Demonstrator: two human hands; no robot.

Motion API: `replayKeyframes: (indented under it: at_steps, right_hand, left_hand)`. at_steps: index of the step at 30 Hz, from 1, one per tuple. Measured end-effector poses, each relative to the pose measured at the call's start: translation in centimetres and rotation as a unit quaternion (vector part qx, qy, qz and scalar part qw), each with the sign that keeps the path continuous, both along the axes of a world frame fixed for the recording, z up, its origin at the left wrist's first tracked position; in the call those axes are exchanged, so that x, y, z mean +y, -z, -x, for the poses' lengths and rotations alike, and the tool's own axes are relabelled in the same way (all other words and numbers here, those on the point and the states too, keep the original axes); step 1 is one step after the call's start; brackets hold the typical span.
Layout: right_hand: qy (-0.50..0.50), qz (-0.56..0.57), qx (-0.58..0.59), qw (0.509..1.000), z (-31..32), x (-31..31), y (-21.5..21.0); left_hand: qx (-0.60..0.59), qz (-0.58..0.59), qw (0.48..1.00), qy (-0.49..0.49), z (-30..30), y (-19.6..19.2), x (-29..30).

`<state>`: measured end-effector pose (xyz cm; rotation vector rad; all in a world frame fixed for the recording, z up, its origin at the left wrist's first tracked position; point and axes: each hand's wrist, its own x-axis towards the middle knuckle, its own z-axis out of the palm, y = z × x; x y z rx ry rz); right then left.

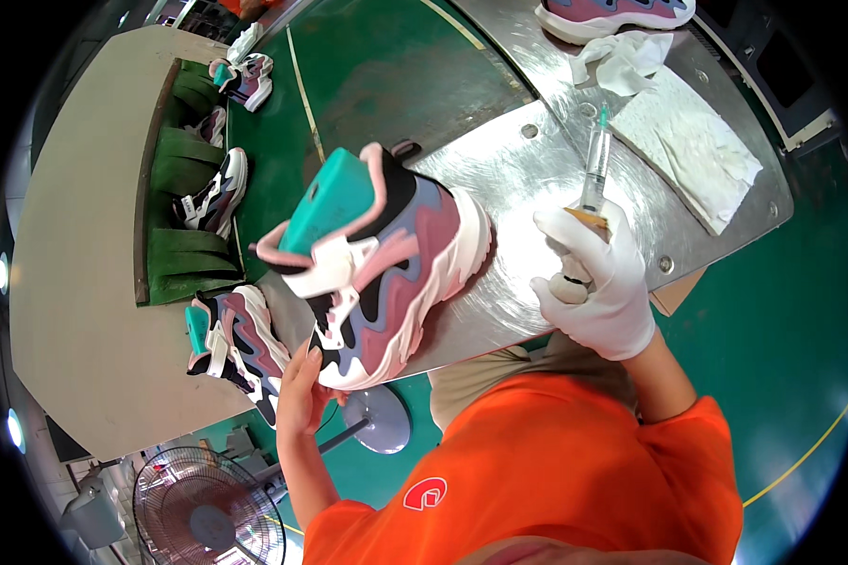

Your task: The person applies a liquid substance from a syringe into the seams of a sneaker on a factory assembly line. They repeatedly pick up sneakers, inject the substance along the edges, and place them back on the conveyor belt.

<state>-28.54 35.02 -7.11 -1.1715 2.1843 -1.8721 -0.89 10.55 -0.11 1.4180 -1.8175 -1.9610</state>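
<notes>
We have a chunky sneaker (386, 273) in pink, mauve, slate blue and black, with a thick white sole and a teal last filling its opening, tipped on its side at the near edge of the metal worktable (499, 169). Our left hand (301, 391) is bare and cups it from below at the toe, fingers curled against the sole. The shoe looks light for its bulk; the moulded sole should be stiff and a little springy, the upper padded and yielding, so we judge the sole edge or the hard last the firmest places to hold (the smooth upper panels could smudge or dent under a pinch).

Our right hand (598, 282), in a white glove, is closed around a syringe (595, 169) with a teal tip, held upright just beside the shoe's heel and not touching it. The barrel is slim, rigid plastic, likely slick against the glove.

Farther out on the metal lie a folded white cloth (693, 146) and a crumpled rag (622, 61), with another sneaker (612, 14) at the far edge. To our left, more matching shoes (236, 339) rest on a green conveyor (188, 169); a fan (207, 513) stands below.
</notes>
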Motion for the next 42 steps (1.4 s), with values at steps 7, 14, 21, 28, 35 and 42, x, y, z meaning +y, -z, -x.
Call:
replayKeyframes:
  at_steps: [7,14,21,28,35,42]
  right_hand:
    - [0.003,-0.012,-0.063,0.998,-0.3,-0.1,-0.7]
    - [0.033,-0.057,0.061,0.996,-1.2,0.4,-0.4]
    - [-0.008,-0.133,0.033,0.991,-1.3,0.2,-1.0]
    - [-0.042,-0.125,0.013,0.991,-0.9,-1.0,-1.1]
    - [-0.057,-0.087,0.06,0.993,-0.4,-1.6,-0.8]
    - [-0.047,-0.086,0.061,0.993,-0.7,-1.7,-0.8]
  left_hand:
    - [-0.12,0.505,0.84,0.156,0.7,-0.6,-0.5]
    - [0.191,0.416,0.868,0.192,8.7,0.7,1.3]
    - [0.1,0.313,0.934,0.142,10.4,-0.3,-2.2]
    - [0.088,0.304,0.937,0.146,11.8,-0.8,-2.5]
    - [0.075,0.276,0.945,0.16,11.9,-0.8,-3.0]
    - [0.078,0.274,0.944,0.166,12.7,-1.1,-2.1]
